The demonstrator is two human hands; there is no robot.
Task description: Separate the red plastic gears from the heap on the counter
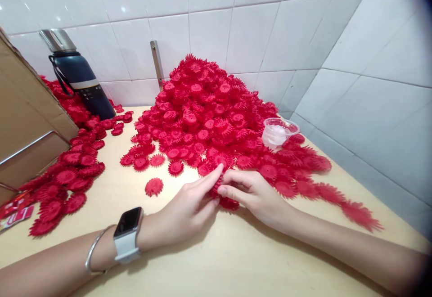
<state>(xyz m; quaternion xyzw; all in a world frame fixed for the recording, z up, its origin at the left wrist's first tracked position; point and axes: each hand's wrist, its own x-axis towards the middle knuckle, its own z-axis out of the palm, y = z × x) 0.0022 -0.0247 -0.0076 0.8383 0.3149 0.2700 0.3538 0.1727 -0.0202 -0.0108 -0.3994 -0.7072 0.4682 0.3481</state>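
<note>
My left hand [189, 207] and right hand [251, 195] pinch a partly hidden red fringed disc [218, 182] | over pale-yellow tabletop [209, 267], before tall heap of similar discs [202, 117] | this one seems mid-handling; how many are done, I can't tell

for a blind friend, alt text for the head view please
A person's left hand and right hand, close together, handle red frilled discs on a pale table. Behind them rises a large heap of such discs, with a clear plastic cup at right and a dark flask at left.
</note>
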